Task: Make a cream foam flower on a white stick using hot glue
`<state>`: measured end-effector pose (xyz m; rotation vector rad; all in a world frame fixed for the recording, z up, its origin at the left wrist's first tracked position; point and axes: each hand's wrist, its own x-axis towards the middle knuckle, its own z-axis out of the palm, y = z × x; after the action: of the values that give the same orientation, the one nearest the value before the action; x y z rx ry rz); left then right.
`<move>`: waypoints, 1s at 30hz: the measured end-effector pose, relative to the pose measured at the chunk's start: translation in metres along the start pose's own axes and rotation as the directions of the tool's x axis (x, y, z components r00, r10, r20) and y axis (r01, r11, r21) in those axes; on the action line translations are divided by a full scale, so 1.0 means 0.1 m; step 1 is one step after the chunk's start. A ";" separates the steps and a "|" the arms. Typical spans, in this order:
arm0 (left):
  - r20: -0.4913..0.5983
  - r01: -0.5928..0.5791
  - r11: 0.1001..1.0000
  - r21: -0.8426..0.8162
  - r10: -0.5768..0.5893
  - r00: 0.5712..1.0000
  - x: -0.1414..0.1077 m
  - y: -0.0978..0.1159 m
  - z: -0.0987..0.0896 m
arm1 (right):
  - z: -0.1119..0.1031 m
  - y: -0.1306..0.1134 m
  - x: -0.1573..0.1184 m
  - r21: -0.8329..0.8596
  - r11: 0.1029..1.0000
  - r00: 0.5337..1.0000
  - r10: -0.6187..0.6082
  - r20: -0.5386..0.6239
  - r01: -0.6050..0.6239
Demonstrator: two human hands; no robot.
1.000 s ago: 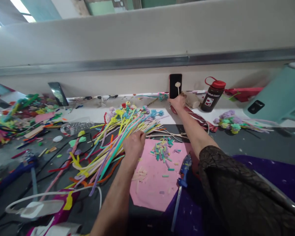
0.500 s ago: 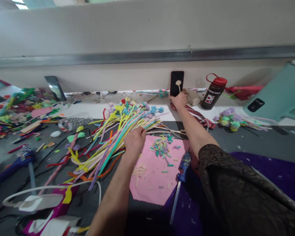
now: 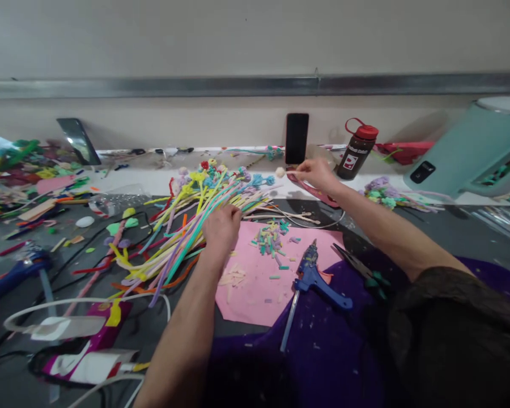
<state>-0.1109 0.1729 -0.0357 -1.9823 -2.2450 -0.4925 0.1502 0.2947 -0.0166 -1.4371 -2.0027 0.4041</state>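
Note:
Between the fingers of my right hand [image 3: 318,174] is a thin pale stem with a cream ball-like head [image 3: 280,173], pointing left in front of the upright phone [image 3: 297,137]. My left hand [image 3: 222,226] is closed at the right side of a bundle of colourful pipe cleaners [image 3: 182,241]; what its fingers hold, if anything, is hidden. Small cut pieces [image 3: 268,241] lie on a pink sheet [image 3: 250,294] just right of my left hand. A blue glue gun [image 3: 309,277] rests at the sheet's right edge, with pliers [image 3: 352,260] beside it.
A dark bottle with a red lid [image 3: 357,153] and a teal container [image 3: 450,147] stand at the back right. Fluffy flowers [image 3: 380,190] lie before them. On the left are another phone [image 3: 79,141], a clear plastic bottle [image 3: 119,203], white cables and a power strip [image 3: 106,328].
My right hand has drawn back from the phone, and the stem has turned from upright to pointing left. The glue gun's handle and the pliers are now uncovered. The camera view has shifted slightly.

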 end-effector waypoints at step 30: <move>0.024 -0.008 0.998 0.062 0.007 1.000 0.02 -0.01 0.07 | -0.19 0.37 -0.67 -0.343 0.933 0.988 -0.064 0.139 0.108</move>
<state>-0.1110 0.1771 -0.0420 -1.9761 -2.2376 -0.3954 0.2034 0.2437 -0.0447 -1.5567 -2.3190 0.1014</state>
